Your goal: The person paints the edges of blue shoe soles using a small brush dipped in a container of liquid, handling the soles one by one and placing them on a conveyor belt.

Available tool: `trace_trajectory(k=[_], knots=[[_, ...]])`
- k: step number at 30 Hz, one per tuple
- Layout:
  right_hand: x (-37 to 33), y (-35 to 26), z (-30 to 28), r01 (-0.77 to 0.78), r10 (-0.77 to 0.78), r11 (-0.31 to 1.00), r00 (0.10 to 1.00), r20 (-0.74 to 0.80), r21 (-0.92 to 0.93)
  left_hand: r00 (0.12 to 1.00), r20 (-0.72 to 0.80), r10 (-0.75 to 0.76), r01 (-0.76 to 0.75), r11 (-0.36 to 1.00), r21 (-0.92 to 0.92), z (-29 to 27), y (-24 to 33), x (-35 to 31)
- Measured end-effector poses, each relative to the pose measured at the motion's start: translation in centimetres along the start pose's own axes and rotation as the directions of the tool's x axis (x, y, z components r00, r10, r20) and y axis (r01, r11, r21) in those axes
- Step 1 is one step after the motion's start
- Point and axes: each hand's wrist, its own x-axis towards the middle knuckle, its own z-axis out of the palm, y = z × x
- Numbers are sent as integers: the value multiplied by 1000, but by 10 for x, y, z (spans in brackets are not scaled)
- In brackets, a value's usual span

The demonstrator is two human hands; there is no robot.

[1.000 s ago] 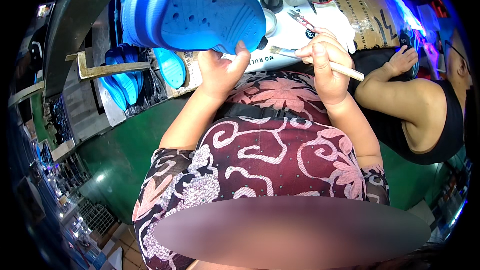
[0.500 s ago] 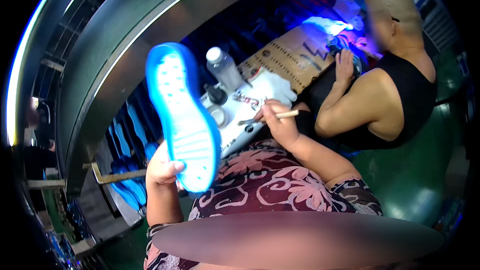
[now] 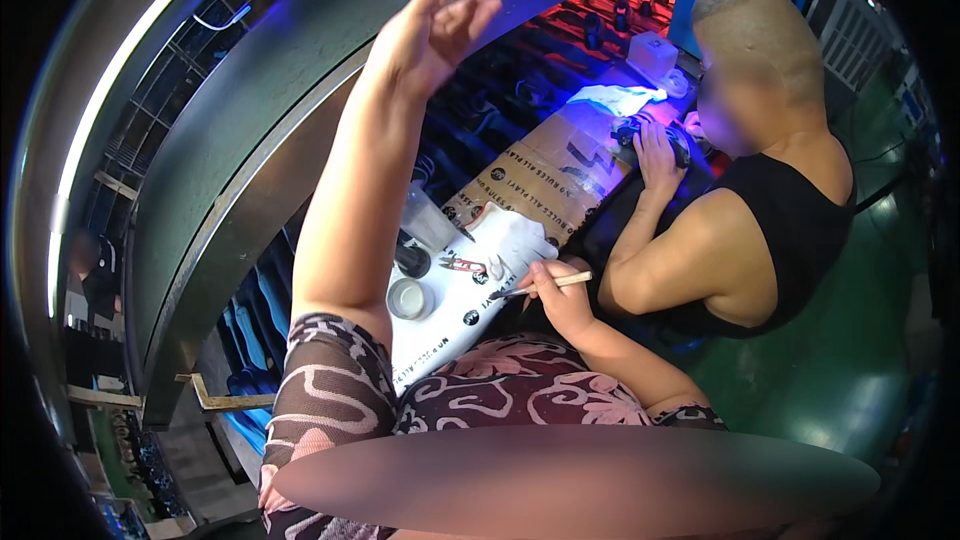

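- My right hand (image 3: 565, 295) was closed on the brush (image 3: 575, 280), thumb and fingers around its pale handle; its dark tip pointed left above the white covering (image 3: 430, 335); a light, steady pinch seemed best to me, as a hard squeeze would likely have stiffened the wrist
- The round pot (image 3: 410, 298) sat left of that tip, well apart from it; I could not tell how wet the bristles were, so holding them low and over the covering looked the safer way
- The red-handled snips (image 3: 463, 265) and the white glove (image 3: 510, 240) lay near the tip; I judged it wise to lift the brush clear of both
- The dark bottle (image 3: 413, 260) and the clear bottle (image 3: 430, 220) stood past the pot, close by my raised forearm in this view; a careful elbow mattered there
- My left hand (image 3: 435, 35) was up before the dark green ledge (image 3: 250, 140), fingers loosely curled and nothing seen in them; whether it touched the ledge I could not tell
- Beyond the cardboard (image 3: 530, 175) a co-worker's hand (image 3: 660, 155) rested on a dark object under blue light; short strokes on my own side seemed fairest
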Motion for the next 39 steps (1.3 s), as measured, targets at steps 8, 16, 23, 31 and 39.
trace_trajectory(k=[8, 16, 23, 31, 39], knots=[[5, 17, 9, -101, 94, 990, 993, 73, 94, 933, -360, 5, 242, 731, 637, -154, -8, -205], [2, 21, 47, -243, 217, 961, 959, 184, 134, 557, -486, 674, 785, -236, 572, -358, -9, -501], [17, 32, 54, -225, 221, 974, 956, 192, 1, 395, -885, 246, 828, 323, 459, -408, -60, -565], [44, 37, 99, -60, 96, 990, 948, 302, -127, 480, -855, -198, 193, 974, -117, -382, -60, -554], [59, 59, 158, 318, -118, 897, 843, 525, -308, 530, -736, -421, 407, 888, -214, -312, -87, -547]])
